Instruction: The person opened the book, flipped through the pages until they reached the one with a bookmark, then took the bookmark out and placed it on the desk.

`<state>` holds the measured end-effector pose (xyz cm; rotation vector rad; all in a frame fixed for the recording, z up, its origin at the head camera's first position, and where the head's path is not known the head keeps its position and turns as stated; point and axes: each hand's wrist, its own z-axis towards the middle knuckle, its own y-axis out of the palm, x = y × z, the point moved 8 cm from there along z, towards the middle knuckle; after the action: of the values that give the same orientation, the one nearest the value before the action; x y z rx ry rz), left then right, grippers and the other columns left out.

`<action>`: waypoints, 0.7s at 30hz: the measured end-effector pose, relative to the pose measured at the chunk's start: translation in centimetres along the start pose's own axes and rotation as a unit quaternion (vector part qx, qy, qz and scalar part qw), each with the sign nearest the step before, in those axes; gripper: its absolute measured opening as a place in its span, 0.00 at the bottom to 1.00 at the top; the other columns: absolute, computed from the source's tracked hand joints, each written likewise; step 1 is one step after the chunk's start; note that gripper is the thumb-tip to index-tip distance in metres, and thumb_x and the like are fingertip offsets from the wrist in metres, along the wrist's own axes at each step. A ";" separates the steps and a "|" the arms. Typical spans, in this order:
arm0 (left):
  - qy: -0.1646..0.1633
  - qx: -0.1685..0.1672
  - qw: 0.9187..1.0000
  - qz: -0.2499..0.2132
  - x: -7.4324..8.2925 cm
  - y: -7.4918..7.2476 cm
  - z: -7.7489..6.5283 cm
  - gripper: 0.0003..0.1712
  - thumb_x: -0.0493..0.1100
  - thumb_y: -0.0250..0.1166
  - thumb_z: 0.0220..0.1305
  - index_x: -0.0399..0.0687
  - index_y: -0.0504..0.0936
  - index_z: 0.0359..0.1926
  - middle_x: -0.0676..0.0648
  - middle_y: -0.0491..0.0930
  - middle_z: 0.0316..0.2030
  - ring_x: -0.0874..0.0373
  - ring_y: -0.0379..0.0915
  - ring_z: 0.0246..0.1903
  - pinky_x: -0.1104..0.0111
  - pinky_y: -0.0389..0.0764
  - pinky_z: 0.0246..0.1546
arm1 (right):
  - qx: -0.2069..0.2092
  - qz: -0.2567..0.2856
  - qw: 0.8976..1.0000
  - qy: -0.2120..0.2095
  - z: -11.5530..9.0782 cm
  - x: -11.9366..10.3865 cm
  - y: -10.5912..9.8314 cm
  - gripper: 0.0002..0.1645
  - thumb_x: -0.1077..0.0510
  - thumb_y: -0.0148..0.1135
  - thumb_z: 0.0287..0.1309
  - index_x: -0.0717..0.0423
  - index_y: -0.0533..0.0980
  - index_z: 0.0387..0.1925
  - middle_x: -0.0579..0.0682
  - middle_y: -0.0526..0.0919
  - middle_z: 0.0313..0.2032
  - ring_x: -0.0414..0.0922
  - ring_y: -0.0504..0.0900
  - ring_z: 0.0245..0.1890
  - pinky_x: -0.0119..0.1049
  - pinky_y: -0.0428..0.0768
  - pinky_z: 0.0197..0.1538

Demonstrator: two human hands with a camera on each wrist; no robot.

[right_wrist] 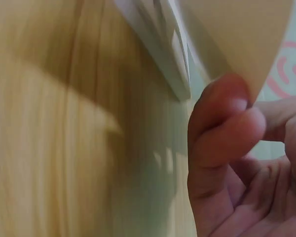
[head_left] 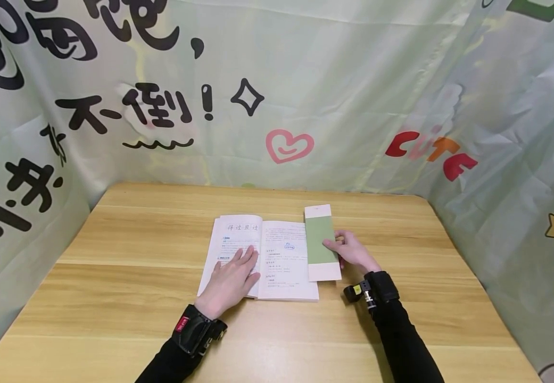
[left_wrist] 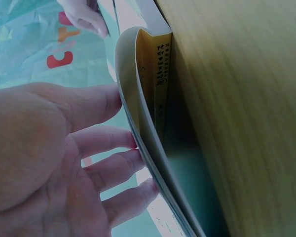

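Observation:
An open book (head_left: 283, 284) with printed pages lies on the table. My left hand (head_left: 229, 282) rests on its left page with fingers extended; in the left wrist view the thumb and fingers lie against the curved pages, with the yellowish spine (left_wrist: 160, 66) beyond. Over the right page's outer edge stands a green strip of card (head_left: 321, 239) with white ends. My right hand (head_left: 355, 251) pinches its right edge, thumb on the green face. In the right wrist view curled fingertips (right_wrist: 237, 123) grip the card's pale underside (right_wrist: 246, 34), beside the book's page block (right_wrist: 170, 64).
The wooden table (head_left: 128, 276) extends around the book on all sides. Behind it and at both sides hangs a pale green cloth (head_left: 353, 80) printed with dark characters, a pink heart (head_left: 289, 146) and coloured letters. A wrist camera (head_left: 355, 292) juts from the right sleeve.

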<state>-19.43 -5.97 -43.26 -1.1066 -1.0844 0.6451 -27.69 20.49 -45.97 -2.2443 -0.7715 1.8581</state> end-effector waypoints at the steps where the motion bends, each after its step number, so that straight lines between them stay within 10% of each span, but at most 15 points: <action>1: 0.000 0.001 1.000 0.000 0.0 0.0 0.0 0.30 0.50 0.53 0.71 0.40 0.67 0.68 0.43 0.63 0.68 0.44 0.56 0.66 0.31 0.62 0.55 | -0.004 0.000 1.000 0.001 0.1 0.2 -0.3 0.21 0.57 0.54 0.67 0.71 0.64 0.51 0.49 0.76 0.20 0.39 0.68 0.10 0.29 0.70 0.16; 21: -0.003 -0.003 1.000 -0.002 -0.1 0.2 0.1 0.30 0.50 0.53 0.71 0.40 0.67 0.68 0.43 0.63 0.68 0.44 0.56 0.66 0.30 0.61 0.54 | 0.024 -0.093 0.994 0.053 1.2 2.4 -3.5 0.21 0.53 0.56 0.66 0.67 0.64 0.45 0.50 0.71 0.23 0.40 0.68 0.11 0.31 0.71 0.17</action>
<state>-19.50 -5.95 -43.50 -1.1078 -1.0938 0.6441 -29.58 24.35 -46.91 -2.1407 -0.8765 1.6423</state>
